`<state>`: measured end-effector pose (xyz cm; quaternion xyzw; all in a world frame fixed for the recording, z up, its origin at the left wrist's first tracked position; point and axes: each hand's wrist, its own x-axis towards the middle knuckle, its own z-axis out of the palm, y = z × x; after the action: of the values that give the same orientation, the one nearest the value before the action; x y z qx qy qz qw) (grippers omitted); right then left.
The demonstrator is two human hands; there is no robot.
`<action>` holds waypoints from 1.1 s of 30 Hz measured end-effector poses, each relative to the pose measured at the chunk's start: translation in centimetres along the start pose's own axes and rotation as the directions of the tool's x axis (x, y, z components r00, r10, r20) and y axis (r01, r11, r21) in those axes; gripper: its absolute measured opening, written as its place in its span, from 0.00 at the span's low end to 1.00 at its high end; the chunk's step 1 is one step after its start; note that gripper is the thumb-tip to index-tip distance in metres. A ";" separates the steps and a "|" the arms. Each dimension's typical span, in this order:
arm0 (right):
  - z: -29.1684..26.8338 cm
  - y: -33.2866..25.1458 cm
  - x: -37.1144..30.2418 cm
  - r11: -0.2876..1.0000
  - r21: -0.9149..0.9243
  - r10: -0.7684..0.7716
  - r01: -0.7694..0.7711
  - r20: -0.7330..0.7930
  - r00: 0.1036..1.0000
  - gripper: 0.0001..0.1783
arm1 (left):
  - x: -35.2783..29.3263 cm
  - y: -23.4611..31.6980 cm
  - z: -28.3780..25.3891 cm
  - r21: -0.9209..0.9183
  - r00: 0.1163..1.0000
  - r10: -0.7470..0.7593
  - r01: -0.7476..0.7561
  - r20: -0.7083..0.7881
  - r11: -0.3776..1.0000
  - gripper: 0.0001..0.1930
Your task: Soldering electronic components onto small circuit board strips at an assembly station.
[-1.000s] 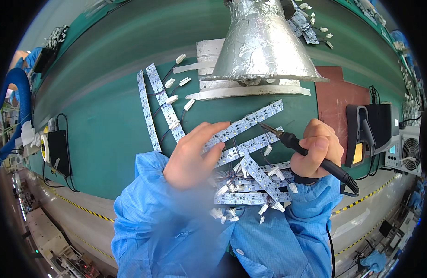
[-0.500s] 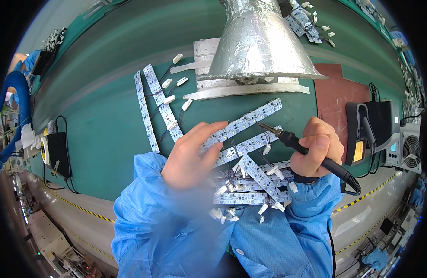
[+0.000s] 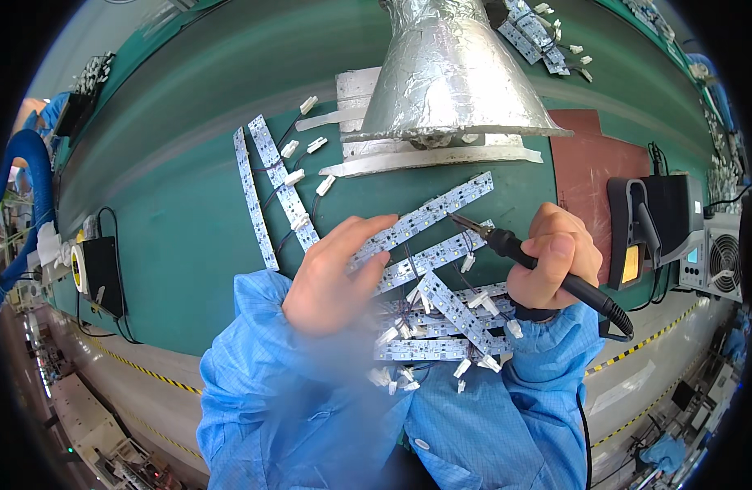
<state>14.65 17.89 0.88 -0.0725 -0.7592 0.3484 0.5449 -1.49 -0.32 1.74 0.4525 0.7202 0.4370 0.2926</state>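
My right hand [image 3: 554,257] is closed around the black handle of a soldering iron [image 3: 519,249]. The iron's tip points left and rests at or just above the lower edge of a narrow white LED circuit board [image 3: 437,211]; actual contact is too small to tell. My left hand [image 3: 335,273] pinches that board's left part, index finger along the far edge and thumb on the near one. Just below it lies a second LED board [image 3: 433,260] with wires and white connectors. Nearer my body, several more boards [image 3: 456,314] overlap in a pile, with white plugs among them.
Two LED boards [image 3: 282,186] with wired plugs lie at left on the green mat [image 3: 180,220]. A foil-covered hood [image 3: 458,77] stands ahead. Right are a reddish-brown sheet [image 3: 584,171], an iron stand [image 3: 629,237] and a fan-cooled unit [image 3: 719,257]. More boards [image 3: 535,37] lie far right.
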 end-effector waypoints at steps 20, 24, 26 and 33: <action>-2.8 2.5 0.2 0.959 -0.103 0.214 -0.265 -0.354 0.910 0.23 | -0.1 -0.5 -0.3 -0.027 0.998 -0.048 0.049 0.038 0.998 0.18; -2.9 2.4 0.2 0.954 -0.123 0.223 -0.273 -0.316 0.922 0.24 | 0.0 -0.3 -0.3 0.012 0.998 -0.042 0.041 0.043 0.999 0.18; -2.9 2.6 0.1 0.951 -0.142 0.218 -0.275 -0.323 0.921 0.24 | 0.0 -0.3 -0.2 0.003 0.998 -0.040 0.040 0.042 0.999 0.18; -2.8 2.3 0.2 0.931 -0.212 0.218 -0.296 -0.327 0.920 0.24 | -0.1 -0.5 -0.1 -0.016 0.997 -0.063 0.064 0.041 0.998 0.17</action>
<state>16.42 20.98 0.04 -0.2940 -0.6909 0.3011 0.5878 -1.70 -0.58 1.30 0.4357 0.7243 0.4244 0.3247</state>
